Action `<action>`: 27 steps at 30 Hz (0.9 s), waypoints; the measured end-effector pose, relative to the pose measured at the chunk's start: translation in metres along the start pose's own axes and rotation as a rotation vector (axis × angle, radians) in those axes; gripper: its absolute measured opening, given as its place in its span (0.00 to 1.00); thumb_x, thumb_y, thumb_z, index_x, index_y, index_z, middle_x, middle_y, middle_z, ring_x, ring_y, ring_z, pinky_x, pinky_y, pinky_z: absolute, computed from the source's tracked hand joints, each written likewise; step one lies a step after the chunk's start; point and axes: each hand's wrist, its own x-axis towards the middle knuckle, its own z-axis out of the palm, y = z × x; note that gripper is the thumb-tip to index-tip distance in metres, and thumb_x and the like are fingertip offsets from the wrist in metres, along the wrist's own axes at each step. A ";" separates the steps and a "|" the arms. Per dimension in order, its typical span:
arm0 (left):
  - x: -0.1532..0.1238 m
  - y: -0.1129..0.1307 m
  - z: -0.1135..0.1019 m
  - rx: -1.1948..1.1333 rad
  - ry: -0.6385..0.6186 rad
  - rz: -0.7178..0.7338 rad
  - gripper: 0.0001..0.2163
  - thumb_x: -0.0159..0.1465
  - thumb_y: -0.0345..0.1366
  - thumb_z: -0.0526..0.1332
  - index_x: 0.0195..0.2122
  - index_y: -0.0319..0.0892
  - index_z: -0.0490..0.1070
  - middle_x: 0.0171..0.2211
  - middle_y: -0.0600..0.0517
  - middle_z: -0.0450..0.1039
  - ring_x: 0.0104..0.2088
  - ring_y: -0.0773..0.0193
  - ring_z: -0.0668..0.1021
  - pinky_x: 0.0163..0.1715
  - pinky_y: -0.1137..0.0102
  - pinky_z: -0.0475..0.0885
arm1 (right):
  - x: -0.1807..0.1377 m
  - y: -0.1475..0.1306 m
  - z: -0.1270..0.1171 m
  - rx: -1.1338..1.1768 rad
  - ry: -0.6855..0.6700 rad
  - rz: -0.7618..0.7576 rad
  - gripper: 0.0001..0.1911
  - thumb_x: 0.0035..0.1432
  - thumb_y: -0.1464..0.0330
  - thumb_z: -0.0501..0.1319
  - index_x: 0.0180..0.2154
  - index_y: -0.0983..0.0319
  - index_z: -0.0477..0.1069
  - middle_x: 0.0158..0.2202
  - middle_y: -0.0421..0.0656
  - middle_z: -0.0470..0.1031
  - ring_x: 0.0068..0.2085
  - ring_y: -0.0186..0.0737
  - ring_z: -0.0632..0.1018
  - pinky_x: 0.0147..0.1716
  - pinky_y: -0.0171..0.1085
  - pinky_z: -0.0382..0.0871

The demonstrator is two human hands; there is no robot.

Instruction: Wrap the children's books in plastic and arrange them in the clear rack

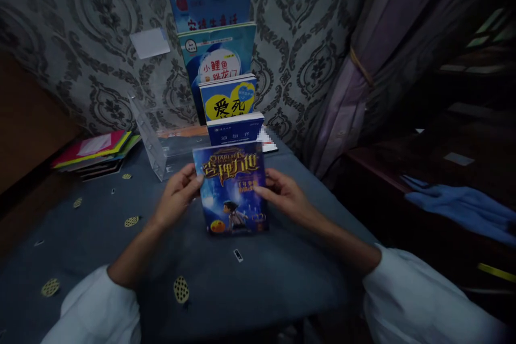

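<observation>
A dark blue book (234, 193) with gold lettering and a cartoon figure on its cover is held upright between my two hands. My left hand (181, 188) grips its left edge, thumb on the front cover. On the opposite edge my right hand (284, 193) pinches it the same way, fingers behind. Just behind it several books stand in a stepped row: a blue booklet (234, 130), a yellow-and-blue book (229, 98), a teal book (217, 54) and a tall blue book (212, 2). A clear acrylic rack (151, 137) stands beside them on the left.
A pile of colourful booklets (97, 150) lies at the table's left back. The dark patterned tablecloth (161, 258) covers the table, which meets a papered wall (108, 75). A tied purple curtain (350, 80) hangs at right, with blue cloth (455, 209) on a lower dark surface.
</observation>
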 end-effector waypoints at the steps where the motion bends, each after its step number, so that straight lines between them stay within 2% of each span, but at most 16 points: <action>1: 0.000 0.010 0.002 0.067 -0.033 0.095 0.21 0.59 0.46 0.72 0.49 0.41 0.75 0.42 0.46 0.81 0.47 0.53 0.81 0.47 0.63 0.77 | 0.001 -0.006 -0.003 -0.094 0.032 -0.069 0.21 0.58 0.52 0.68 0.47 0.57 0.73 0.44 0.44 0.81 0.45 0.46 0.82 0.50 0.49 0.77; 3: 0.000 0.018 0.003 0.195 -0.064 0.194 0.20 0.61 0.46 0.70 0.50 0.42 0.75 0.45 0.47 0.80 0.51 0.52 0.79 0.52 0.62 0.75 | 0.001 -0.011 -0.009 -0.284 0.088 -0.170 0.19 0.60 0.51 0.66 0.46 0.56 0.74 0.43 0.43 0.81 0.44 0.47 0.81 0.48 0.49 0.77; 6: -0.005 0.003 0.002 0.293 -0.053 0.186 0.18 0.61 0.47 0.69 0.48 0.43 0.75 0.44 0.48 0.79 0.49 0.54 0.79 0.51 0.63 0.74 | -0.006 0.001 -0.013 -0.465 0.078 -0.187 0.18 0.62 0.49 0.63 0.42 0.56 0.75 0.37 0.43 0.80 0.38 0.47 0.80 0.41 0.47 0.79; 10: -0.008 -0.027 -0.005 0.425 -0.080 0.128 0.11 0.64 0.45 0.65 0.42 0.44 0.74 0.41 0.50 0.79 0.45 0.57 0.79 0.48 0.64 0.74 | -0.017 0.023 -0.016 -0.534 -0.021 -0.145 0.17 0.67 0.53 0.58 0.44 0.57 0.75 0.37 0.44 0.80 0.38 0.46 0.80 0.41 0.45 0.78; 13: 0.001 -0.026 -0.010 0.555 -0.114 0.155 0.09 0.64 0.43 0.64 0.40 0.44 0.73 0.39 0.50 0.79 0.41 0.57 0.79 0.43 0.65 0.75 | -0.012 0.026 -0.022 -0.528 -0.038 -0.129 0.17 0.67 0.53 0.58 0.46 0.57 0.74 0.39 0.44 0.80 0.39 0.47 0.80 0.40 0.45 0.78; 17: 0.030 -0.007 -0.009 0.775 -0.111 0.301 0.06 0.65 0.39 0.61 0.38 0.43 0.72 0.32 0.52 0.76 0.33 0.60 0.77 0.35 0.68 0.72 | 0.020 0.019 -0.036 -0.514 0.030 -0.170 0.19 0.64 0.51 0.60 0.44 0.58 0.74 0.38 0.44 0.80 0.40 0.49 0.80 0.40 0.47 0.78; 20: 0.055 0.010 -0.003 0.916 -0.027 0.450 0.06 0.66 0.37 0.61 0.42 0.42 0.72 0.32 0.52 0.75 0.31 0.61 0.76 0.34 0.68 0.71 | 0.054 0.008 -0.048 -0.530 0.098 -0.281 0.21 0.62 0.49 0.63 0.46 0.58 0.74 0.40 0.44 0.79 0.42 0.50 0.80 0.44 0.49 0.78; 24: 0.085 0.027 0.004 0.949 0.101 0.622 0.10 0.67 0.36 0.61 0.48 0.41 0.70 0.37 0.50 0.76 0.35 0.60 0.78 0.35 0.68 0.72 | 0.098 -0.008 -0.058 -0.548 0.195 -0.437 0.24 0.61 0.49 0.63 0.50 0.58 0.72 0.43 0.43 0.78 0.43 0.47 0.80 0.44 0.47 0.78; 27: 0.102 0.029 0.005 0.907 0.117 0.685 0.13 0.68 0.36 0.60 0.53 0.42 0.68 0.41 0.50 0.76 0.40 0.60 0.78 0.38 0.69 0.73 | 0.118 -0.010 -0.063 -0.555 0.189 -0.504 0.24 0.63 0.51 0.63 0.54 0.57 0.70 0.45 0.42 0.78 0.45 0.46 0.80 0.45 0.46 0.78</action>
